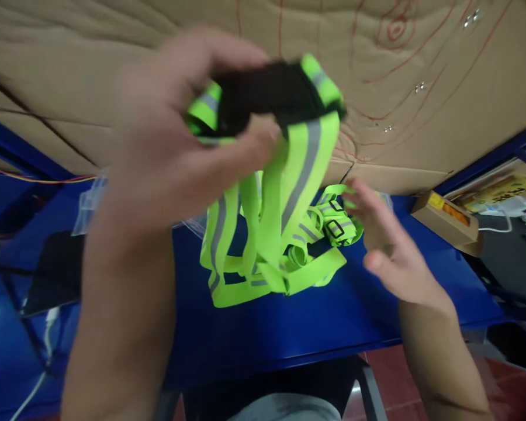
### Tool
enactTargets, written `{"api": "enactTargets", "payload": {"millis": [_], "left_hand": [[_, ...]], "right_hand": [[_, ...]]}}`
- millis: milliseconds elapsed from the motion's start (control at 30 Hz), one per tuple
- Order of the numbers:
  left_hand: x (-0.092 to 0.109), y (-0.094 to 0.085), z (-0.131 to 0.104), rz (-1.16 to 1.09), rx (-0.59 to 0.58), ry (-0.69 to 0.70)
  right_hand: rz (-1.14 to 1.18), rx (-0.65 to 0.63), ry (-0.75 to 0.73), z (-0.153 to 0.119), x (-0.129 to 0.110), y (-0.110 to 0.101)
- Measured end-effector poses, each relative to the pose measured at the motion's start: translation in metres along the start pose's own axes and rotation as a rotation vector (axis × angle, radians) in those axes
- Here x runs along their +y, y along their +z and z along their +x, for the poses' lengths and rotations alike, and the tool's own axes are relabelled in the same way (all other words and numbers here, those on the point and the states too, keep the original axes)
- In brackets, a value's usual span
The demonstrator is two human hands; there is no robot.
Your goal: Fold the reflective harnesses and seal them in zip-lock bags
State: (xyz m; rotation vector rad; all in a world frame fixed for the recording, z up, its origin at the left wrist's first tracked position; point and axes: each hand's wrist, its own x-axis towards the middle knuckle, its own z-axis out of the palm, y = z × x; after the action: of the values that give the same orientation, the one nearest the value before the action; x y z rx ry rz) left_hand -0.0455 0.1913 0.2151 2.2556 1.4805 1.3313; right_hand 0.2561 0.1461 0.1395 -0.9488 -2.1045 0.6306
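My left hand (175, 140) is raised, gripping the black panel (267, 93) of a neon-green reflective vest (309, 164) made of straps with grey stripes. From that panel the straps hang down, and their lower loops reach the blue table. My right hand (392, 245) is to the right with its fingers apart, holding nothing I can see. Close by its fingertips lies a bundle of the same green straps (342, 225) with black buckles; whether the fingertips touch it I cannot tell. Motion blurs my left hand.
The blue table (254, 333) carries clear plastic (87, 202) and a black flat object (55, 269) on the left. A cardboard box (445, 222) stands at the right. Behind rises a cardboard wall (289, 29) with red lines. A white cable (48, 339) runs down the left side.
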Motion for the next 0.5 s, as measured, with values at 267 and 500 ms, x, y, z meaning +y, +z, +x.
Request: {"api": "enactTargets", "payload": {"millis": [267,500], "left_hand": [[0.013,0.02,-0.005,-0.217,-0.185,0.156],[-0.006,0.022,0.001,-0.549,-0.526,-0.049]], "right_hand": [[-0.002,0.091,-0.1,0.09,-0.049,-0.003],[0.492,-0.063,0.111,0.094,-0.015,-0.008]]}}
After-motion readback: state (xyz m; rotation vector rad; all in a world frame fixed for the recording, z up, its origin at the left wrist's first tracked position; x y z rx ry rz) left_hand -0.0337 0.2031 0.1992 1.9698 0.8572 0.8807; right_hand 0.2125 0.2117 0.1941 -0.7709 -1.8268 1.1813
